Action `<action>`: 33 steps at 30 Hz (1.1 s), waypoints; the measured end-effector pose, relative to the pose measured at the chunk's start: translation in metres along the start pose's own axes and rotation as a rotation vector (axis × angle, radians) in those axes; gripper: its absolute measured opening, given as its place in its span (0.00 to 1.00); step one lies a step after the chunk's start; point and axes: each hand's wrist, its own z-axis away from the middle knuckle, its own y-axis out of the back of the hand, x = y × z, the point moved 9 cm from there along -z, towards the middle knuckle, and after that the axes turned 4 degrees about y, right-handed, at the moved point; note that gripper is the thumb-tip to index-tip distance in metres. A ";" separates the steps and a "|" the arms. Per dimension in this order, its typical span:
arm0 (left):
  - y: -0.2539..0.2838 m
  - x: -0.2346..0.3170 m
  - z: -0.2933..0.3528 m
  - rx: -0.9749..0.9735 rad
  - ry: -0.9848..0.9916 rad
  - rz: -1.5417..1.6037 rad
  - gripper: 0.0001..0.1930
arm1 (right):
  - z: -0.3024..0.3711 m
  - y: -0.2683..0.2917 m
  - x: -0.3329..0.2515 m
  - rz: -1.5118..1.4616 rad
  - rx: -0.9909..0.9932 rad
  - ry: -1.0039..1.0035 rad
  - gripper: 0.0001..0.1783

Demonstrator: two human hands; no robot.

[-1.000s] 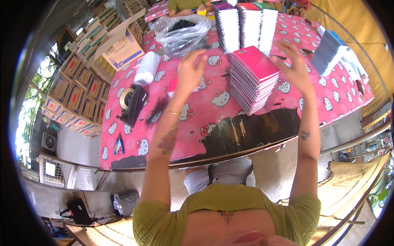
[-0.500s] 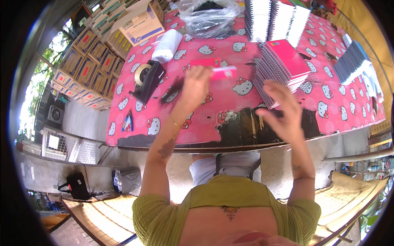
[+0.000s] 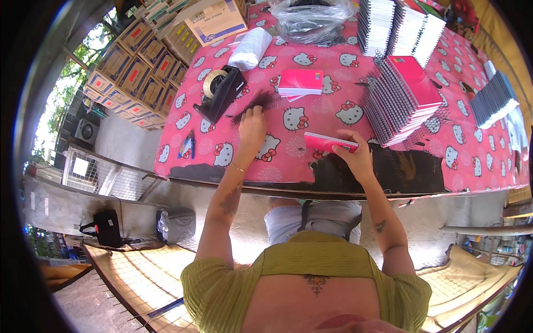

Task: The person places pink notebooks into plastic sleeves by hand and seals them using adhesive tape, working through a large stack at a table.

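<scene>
Nearest: your right hand (image 3: pixel 355 157) is gripping a pink notebook (image 3: pixel 330 143) flat at the counter (image 3: pixel 444 161) front edge. Your left hand (image 3: pixel 252 123) is reaching w/ fingers curled onto black spiral coils (image 3: pixel 256 104), beside the tape dispenser (image 3: pixel 221 92). Farther: notebook stack (image 3: pixel 402 94).

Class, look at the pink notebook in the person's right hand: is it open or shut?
Shut. The pink notebook shows one closed cover with no pages spread, held flat just above the table by the right hand.
</scene>
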 end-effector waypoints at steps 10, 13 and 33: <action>0.045 0.087 0.032 -0.281 0.061 0.745 0.10 | -0.002 -0.009 0.009 -0.107 -0.108 -0.039 0.13; 0.051 0.091 0.037 -0.201 -0.025 0.764 0.10 | -0.003 -0.011 0.008 -0.106 -0.100 -0.010 0.13; 0.041 0.092 0.022 -0.288 -0.086 0.864 0.11 | -0.001 -0.010 0.012 -0.070 -0.094 -0.015 0.12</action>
